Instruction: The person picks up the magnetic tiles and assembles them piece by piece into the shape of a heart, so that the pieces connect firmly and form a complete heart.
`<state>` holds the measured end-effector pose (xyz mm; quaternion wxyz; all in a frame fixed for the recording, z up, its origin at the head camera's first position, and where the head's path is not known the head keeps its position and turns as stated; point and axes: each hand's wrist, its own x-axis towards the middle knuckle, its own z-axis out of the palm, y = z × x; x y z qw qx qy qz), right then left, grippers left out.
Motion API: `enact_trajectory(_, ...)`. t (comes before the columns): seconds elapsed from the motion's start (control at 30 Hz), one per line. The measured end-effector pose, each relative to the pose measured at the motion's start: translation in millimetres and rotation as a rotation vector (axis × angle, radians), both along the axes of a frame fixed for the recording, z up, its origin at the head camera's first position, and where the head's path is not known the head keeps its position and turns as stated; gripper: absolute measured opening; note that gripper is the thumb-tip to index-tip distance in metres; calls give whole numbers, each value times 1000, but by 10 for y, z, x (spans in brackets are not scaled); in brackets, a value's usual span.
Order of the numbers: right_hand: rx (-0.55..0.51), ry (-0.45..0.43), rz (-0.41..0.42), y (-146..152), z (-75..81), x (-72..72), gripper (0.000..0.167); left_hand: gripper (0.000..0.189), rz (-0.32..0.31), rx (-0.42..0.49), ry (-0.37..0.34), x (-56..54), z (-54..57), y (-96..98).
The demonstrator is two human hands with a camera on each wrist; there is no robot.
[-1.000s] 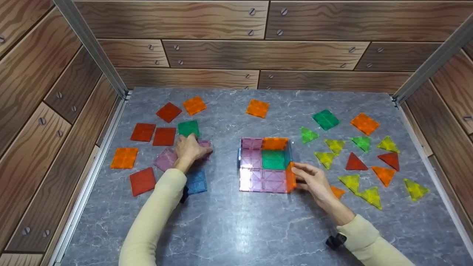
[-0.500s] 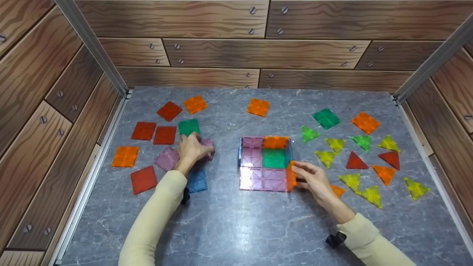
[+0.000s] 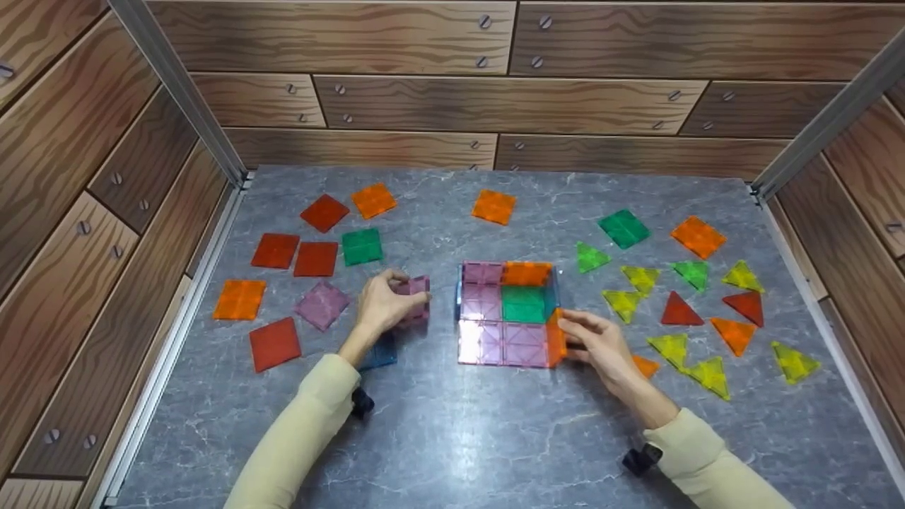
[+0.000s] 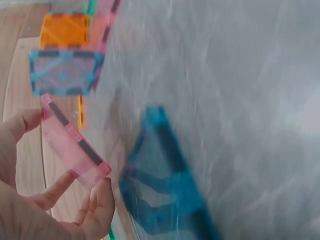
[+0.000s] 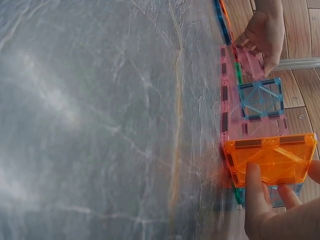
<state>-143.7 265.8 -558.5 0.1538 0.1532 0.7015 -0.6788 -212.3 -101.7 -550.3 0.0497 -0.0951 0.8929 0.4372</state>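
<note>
My left hand (image 3: 385,304) pinches a pink-purple square magnetic tile (image 4: 70,150) by its edges, tilted and left of the tile structure. A blue square tile (image 3: 382,352) lies below that hand. The structure has a flat base of pink-purple tiles (image 3: 524,343) and a green tile (image 3: 523,304). Along its back stand a pink tile (image 3: 483,272) and an orange tile (image 3: 528,273), with blue tiles at the sides. My right hand (image 3: 601,346) rests extended fingers against the outer face of an upright orange tile (image 5: 275,155) at the right front.
Left of the structure lie several red tiles (image 3: 315,259), orange squares (image 3: 239,300), a green square (image 3: 362,246) and a loose pink-purple tile (image 3: 322,305). Several triangles (image 3: 683,309) spread over the right side. An orange square (image 3: 493,206) lies behind the structure.
My left hand has moved right and toward the front with the pink-purple tile, away from the green square. My right hand keeps its place at the orange tile.
</note>
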Motion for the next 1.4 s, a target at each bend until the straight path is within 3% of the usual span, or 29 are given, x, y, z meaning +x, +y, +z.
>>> enact_trajectory(0.37, -13, 3, 1, -5, 1, 2, 63, 52, -73, 200, -31, 381, -106, 197)
enact_trajectory(0.57, -13, 4, -3, 4, 1, -5, 64, 54, -129, 309, -73, 479, -133, 344)
enact_trajectory(0.83, -44, 0, -8, -4, -4, -3, 62, 50, -144, 465, -155, 473, -136, 476)
enact_trajectory(0.97, -48, -3, -13, -4, -3, -6, 62, 45, -126, 567, -203, 449, -119, 502)
enact_trajectory(1.07, -41, -13, -5, 4, -2, -21, 63, 44, -115, 591, -218, 428, -98, 498)
enact_trajectory(1.4, -35, -68, 45, -6, -19, -215, 80, 44, -108, 571, -124, 286, -89, 510)
